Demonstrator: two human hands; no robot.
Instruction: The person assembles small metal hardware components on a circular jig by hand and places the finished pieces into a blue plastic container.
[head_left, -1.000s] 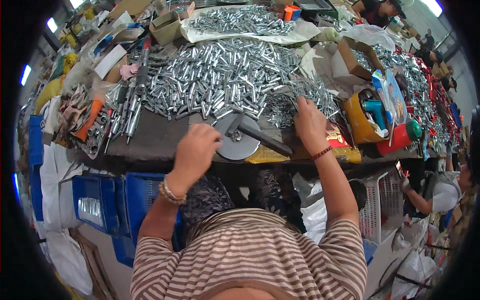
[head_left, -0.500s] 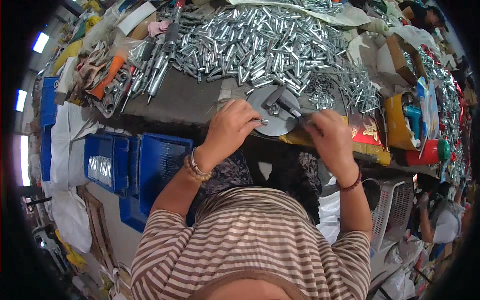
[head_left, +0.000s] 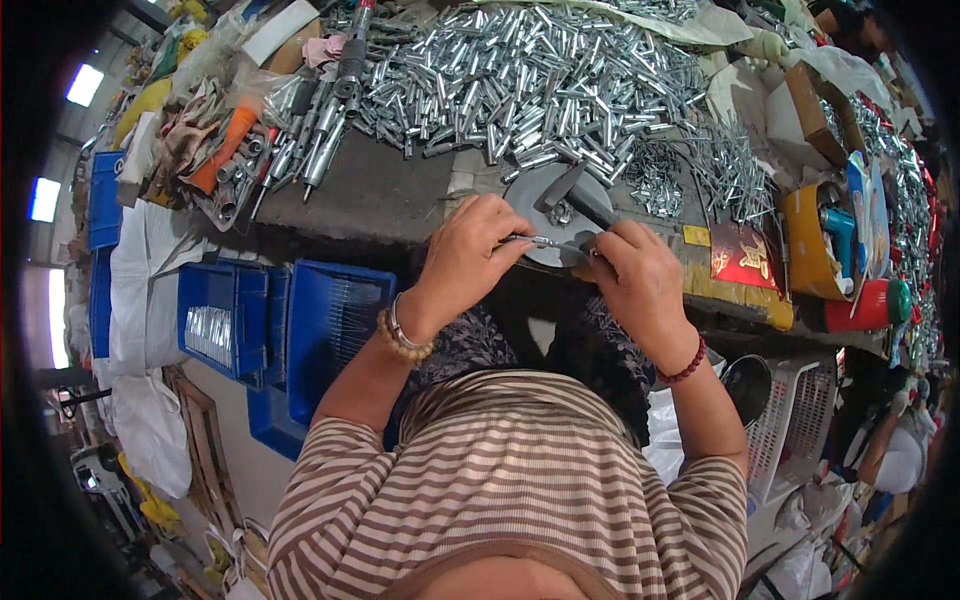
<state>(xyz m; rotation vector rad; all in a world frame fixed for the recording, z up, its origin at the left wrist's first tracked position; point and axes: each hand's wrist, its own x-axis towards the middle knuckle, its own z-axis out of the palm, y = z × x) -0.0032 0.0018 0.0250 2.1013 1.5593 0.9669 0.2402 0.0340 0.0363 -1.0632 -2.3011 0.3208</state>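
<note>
Left hand (head_left: 468,250) pinches metal rod (head_left: 545,241) near one end, between thumb and fingers. Right hand (head_left: 645,275) seems to pinch other end; exact contact partly hidden. Rod is between both hands, at near edge of grey disc (head_left: 530,190); hammer (head_left: 597,208) lies on disc. Best, probably: hold both ends in one straight line, press gently so thin part does not bend, keep right knuckles away from hammer.

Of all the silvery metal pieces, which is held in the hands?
The slim piece spanning from the left hand to the right hand, near the grey disc; whether it's one part or two is unclear. The heaped pieces lie beyond, untouched.
</note>
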